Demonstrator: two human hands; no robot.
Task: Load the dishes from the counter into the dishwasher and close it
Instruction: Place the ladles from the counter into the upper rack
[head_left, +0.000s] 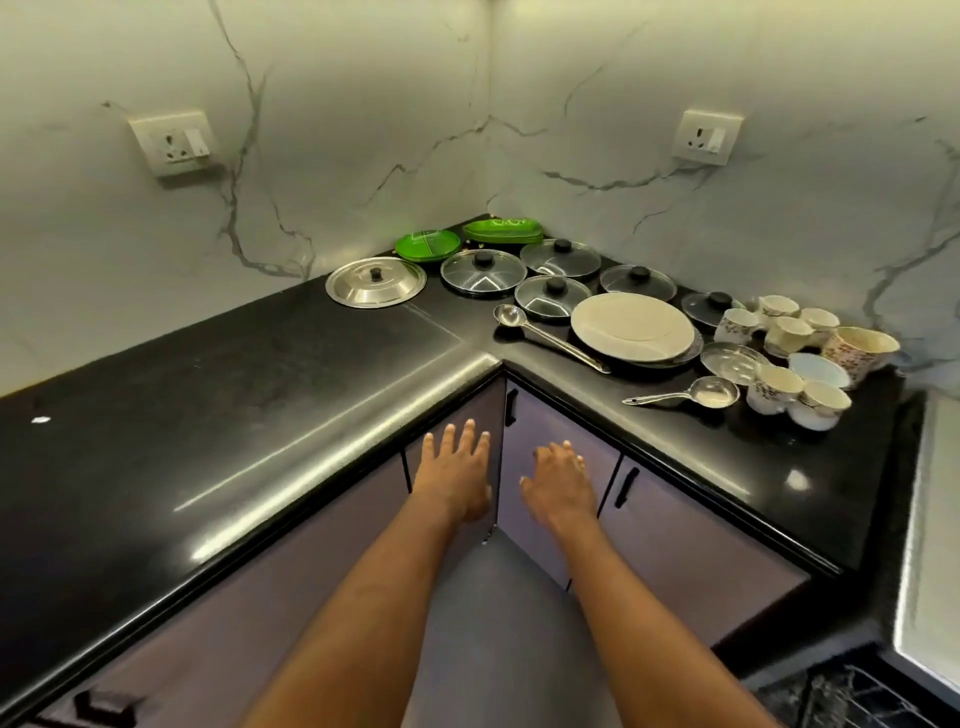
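Observation:
Dishes lie on the black corner counter (218, 415): a steel lid (375, 282), several glass lids (483, 270), green plates (427, 245), a white plate (631, 325) on a stack, a ladle (550, 336), a small steel scoop (691, 394), a glass bowl (730, 361) and several floral cups (779, 387). My left hand (457, 467) and my right hand (558, 480) hover palm-down in front of the cabinet corner, below the counter edge, holding nothing. The left hand's fingers are spread straight; the right's are loosely bent. A dishwasher rack (857, 696) shows at the bottom right.
Purple cabinet doors (675, 545) with black handles run under the counter. Two wall sockets (174, 143) sit on the marble backsplash. A pale panel (935, 545) stands at the right edge above the rack. A grey floor (488, 623) lies beneath my arms.

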